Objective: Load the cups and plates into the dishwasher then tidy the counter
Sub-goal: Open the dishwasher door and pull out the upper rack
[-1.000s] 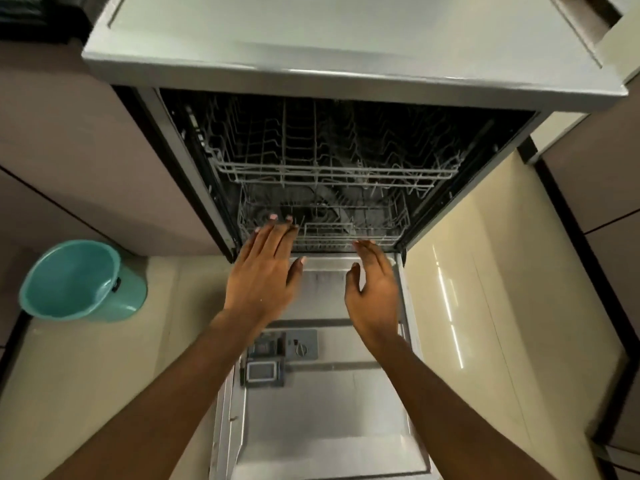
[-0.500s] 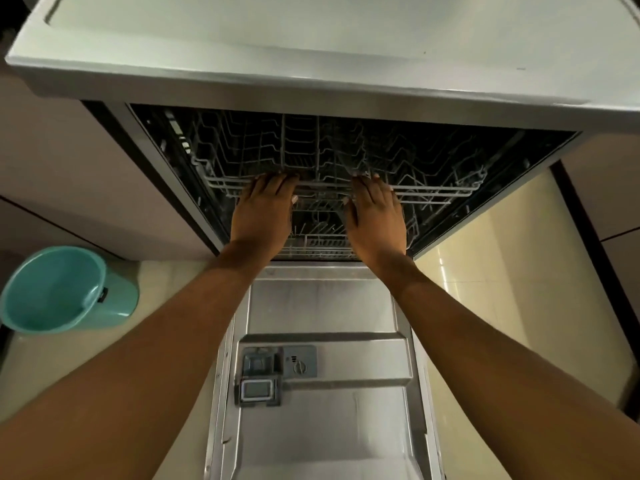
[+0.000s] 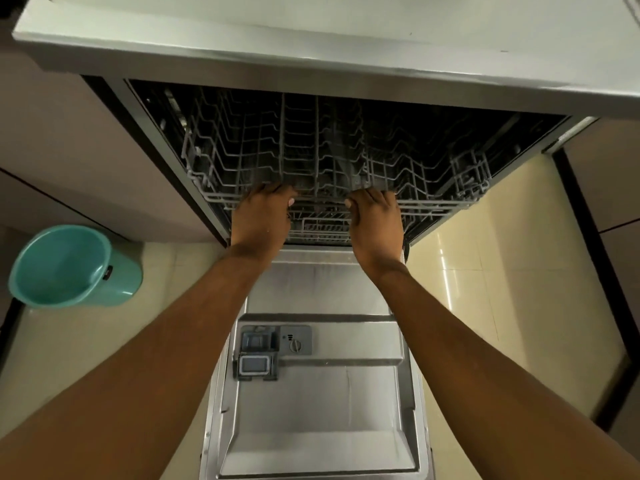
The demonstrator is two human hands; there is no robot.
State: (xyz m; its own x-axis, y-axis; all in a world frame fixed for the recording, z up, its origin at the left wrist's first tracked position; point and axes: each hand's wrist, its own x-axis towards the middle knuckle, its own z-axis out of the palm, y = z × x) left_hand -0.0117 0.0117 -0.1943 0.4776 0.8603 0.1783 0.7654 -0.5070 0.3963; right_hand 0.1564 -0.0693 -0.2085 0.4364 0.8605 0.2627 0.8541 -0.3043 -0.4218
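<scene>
The dishwasher door (image 3: pixel 318 403) lies fully open and flat, and both hands are on the front rail of the upper rack (image 3: pixel 346 161), which sits mostly inside the machine with only its front edge at the opening. The left hand (image 3: pixel 261 216) has its fingers (image 3: pixel 273 192) curled over the rail, clamped on the wire, and the right hand (image 3: pixel 375 225) grips the same rail just beside it, fingers (image 3: pixel 374 197) hooked over in the same way. Below them the lower rack (image 3: pixel 322 230) is pushed in. Both racks look empty, and no cups or plates are in view; the counter (image 3: pixel 311 36) edge above shows only a bare strip, so where the dishes stand cannot be told. A teal bucket (image 3: pixel 69 268) sits on the floor (image 3: pixel 502 271) to the left, well apart from the door. The step in hand appears to be drawing the upper rack out to make room for loading. The next move likely calls for an even pull with both hands so the rack slides straight on its runners, stopping before it overruns
</scene>
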